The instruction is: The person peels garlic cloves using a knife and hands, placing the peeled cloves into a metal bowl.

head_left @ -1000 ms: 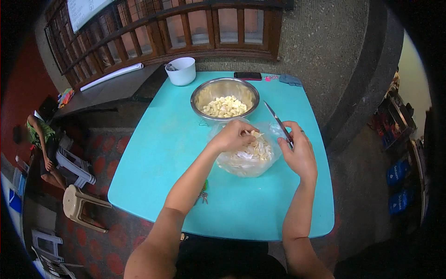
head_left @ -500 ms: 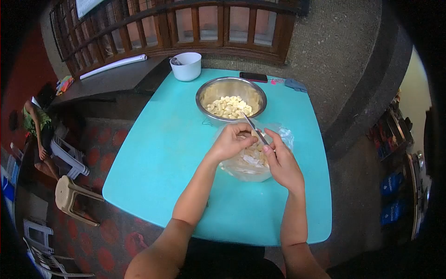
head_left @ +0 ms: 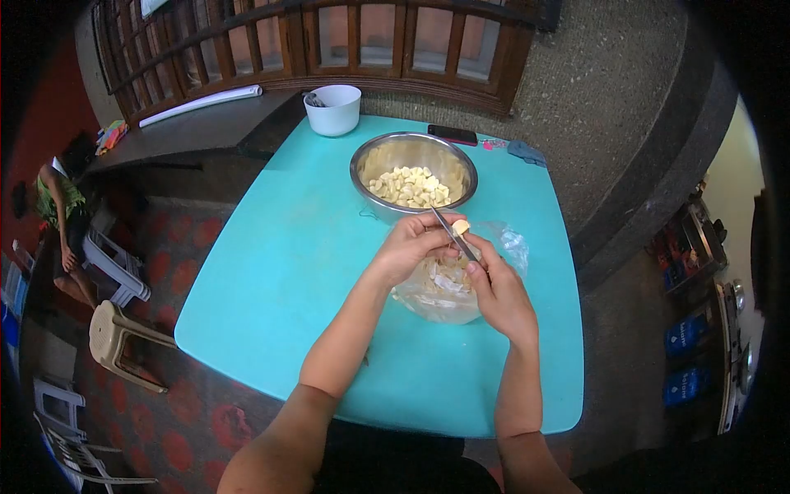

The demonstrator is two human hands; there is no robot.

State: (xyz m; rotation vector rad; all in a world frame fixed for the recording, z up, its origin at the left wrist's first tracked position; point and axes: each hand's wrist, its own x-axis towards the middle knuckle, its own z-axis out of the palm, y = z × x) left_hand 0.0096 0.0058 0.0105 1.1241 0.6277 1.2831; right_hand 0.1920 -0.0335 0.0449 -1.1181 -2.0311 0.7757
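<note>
My right hand (head_left: 504, 292) is closed around a small knife (head_left: 451, 230), its blade pointing up and left. A pale peeled garlic clove (head_left: 461, 226) sits at the fingertips of my left hand (head_left: 410, 247), right against the blade and close to my right index finger. The left fingers are curled and pinched together. Below both hands lies a clear plastic bag (head_left: 440, 309) with papery tan and white skins inside. Just beyond the hands stands a steel bowl (head_left: 457, 160), partly filled with pale cloves (head_left: 407, 188).
At the turquoise table's (head_left: 271, 272) far edge are a white tub (head_left: 336, 115), a dark phone (head_left: 452, 134) and a blue-grey cloth (head_left: 527, 152). A beige stool (head_left: 123, 337) stands left of the table. Another person (head_left: 62, 206) sits farther left.
The clove has turned up and now shows above the blade, between the fingertips. My hands stay over the bag. The view has shifted slightly.
</note>
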